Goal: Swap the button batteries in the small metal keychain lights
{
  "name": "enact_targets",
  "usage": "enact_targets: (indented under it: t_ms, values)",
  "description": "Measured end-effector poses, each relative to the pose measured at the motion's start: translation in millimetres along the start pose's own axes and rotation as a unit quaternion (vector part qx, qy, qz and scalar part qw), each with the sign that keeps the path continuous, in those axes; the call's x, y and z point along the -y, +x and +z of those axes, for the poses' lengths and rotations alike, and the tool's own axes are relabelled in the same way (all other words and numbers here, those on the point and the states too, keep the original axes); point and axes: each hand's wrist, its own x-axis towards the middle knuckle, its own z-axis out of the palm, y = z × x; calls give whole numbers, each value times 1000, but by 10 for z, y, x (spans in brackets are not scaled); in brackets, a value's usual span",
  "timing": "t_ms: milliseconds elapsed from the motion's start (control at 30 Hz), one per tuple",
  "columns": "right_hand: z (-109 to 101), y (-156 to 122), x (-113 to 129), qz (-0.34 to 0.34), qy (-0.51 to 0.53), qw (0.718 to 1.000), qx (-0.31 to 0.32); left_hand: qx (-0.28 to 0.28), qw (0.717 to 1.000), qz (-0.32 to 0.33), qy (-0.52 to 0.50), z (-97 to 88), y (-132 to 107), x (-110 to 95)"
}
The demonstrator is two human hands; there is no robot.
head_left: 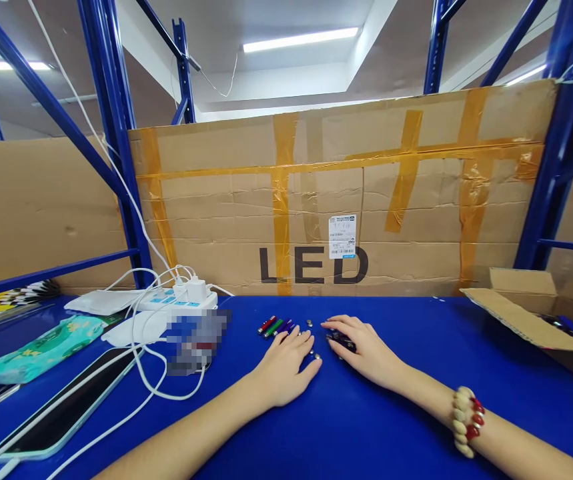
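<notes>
My left hand [289, 370] lies palm down on the blue tabletop [316, 433], its fingers stretched out and the thumb apart. Just beyond its fingertips is a row of short, shiny cylinders: a red one [267, 325], a green one [273, 327] and purple ones [284, 327]. Its thumb tip is beside a small silver metal piece [317, 357]. My right hand [369, 350] curls around a cluster of small black pieces [342, 341], partly hidden under its fingers; their exact kind cannot be made out. Another small metal piece [309, 323] sits between the two hands, farther back.
At left are a white power strip [176, 301] with tangled cables, a phone [66, 407], a green packet [41, 350] and a blurred-out item [199, 343]. An open cardboard box [531, 320] stands at right. A cardboard panel [231, 220] closes the back between blue posts.
</notes>
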Motion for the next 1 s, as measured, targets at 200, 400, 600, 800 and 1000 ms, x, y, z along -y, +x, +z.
enact_targets:
  t_ms: [200, 400, 600, 800, 1000]
  values:
    - [-101, 6, 104, 60, -28, 997, -28, -27, 999, -39, 20, 47, 23, 51]
    - [-49, 15, 84, 66, 4, 997, 36, -68, 996, -49, 12, 64, 32, 76]
    - [5, 32, 52, 12, 122, 992, -10, -83, 996, -11, -22, 52, 38, 54]
    - [-23, 28, -75, 51, 54, 991, -112, -50, 994, 77, -54, -7, 1, 6]
    - [7, 39, -116, 72, 54, 992, -93, -11, 992, 117, -41, -22, -17, -11]
